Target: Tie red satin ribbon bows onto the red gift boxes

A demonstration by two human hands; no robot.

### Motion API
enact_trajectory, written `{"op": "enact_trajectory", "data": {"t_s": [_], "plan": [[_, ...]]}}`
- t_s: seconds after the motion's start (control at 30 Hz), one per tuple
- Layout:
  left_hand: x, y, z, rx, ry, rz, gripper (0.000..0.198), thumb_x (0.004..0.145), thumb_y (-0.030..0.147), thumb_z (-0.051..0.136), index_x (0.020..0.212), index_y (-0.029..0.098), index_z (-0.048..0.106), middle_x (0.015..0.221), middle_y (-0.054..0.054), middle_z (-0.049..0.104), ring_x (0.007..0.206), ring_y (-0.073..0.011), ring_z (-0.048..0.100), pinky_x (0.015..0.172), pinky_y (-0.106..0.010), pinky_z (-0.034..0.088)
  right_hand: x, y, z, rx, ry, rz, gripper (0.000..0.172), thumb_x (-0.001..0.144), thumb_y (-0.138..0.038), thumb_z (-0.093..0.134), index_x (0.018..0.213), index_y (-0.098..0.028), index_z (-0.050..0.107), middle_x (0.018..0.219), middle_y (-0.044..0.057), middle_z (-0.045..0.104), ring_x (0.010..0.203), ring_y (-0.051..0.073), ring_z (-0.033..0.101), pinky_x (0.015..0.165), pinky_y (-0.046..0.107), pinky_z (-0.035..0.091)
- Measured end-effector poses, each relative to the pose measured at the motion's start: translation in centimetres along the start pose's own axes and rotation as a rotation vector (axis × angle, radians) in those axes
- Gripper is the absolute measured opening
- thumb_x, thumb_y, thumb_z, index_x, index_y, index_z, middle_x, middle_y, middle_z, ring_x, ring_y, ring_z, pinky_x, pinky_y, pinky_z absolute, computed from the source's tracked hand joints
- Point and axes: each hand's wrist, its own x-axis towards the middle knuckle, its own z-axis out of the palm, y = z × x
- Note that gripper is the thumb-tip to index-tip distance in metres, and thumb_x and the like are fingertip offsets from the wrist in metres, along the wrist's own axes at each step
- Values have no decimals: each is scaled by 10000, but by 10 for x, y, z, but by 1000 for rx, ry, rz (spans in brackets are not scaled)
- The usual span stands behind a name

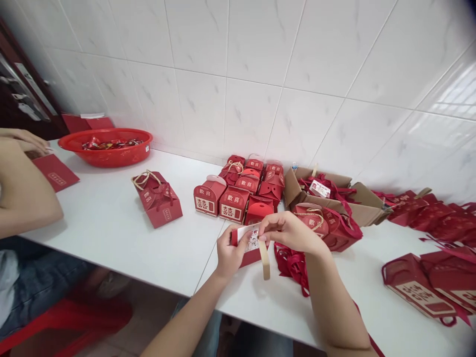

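In front of me, my left hand is closed around a small red gift box, its thumb on a white printed card that lies against the box. My right hand pinches at the card's right edge with thumb and forefinger. A beige strip hangs down from those fingertips; its upper end is hidden by them. Dark red ribbons lie in a heap under my right wrist. Just beyond my hands stand several red boxes in close rows.
A cardboard box holds ribbons and a card, with finished-looking red boxes to its right. Left stand a rope-handled red box and a red basin of wrapped sweets. A co-worker's arm reaches in far left. A tiled wall backs the table.
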Motion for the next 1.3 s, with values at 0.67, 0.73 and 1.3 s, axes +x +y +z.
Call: {"op": "enact_trajectory", "data": {"t_s": [0.67,0.73,1.3], "plan": [[-8,-5,-4,32,-24,152,118,809,287,590,878,190,593,754,-33,642,704,-171,593,652,-283,462,6,6,13,-307,163,101,97,779,-225,613,768,-190,702,776,15,708,743,170,627,722,275,480],[-8,-3,-4,26,-19,171,110,809,283,589,866,189,586,769,-40,649,724,-178,603,669,-292,467,6,6,14,-309,185,104,96,772,-214,622,769,-200,717,801,18,719,765,178,639,740,279,484],[-8,3,-6,30,-17,236,93,812,250,582,881,196,613,818,-51,662,799,-194,610,764,-327,462,0,3,18,-499,244,2,123,788,-194,604,773,-224,722,854,43,670,760,178,628,716,299,491]]}}
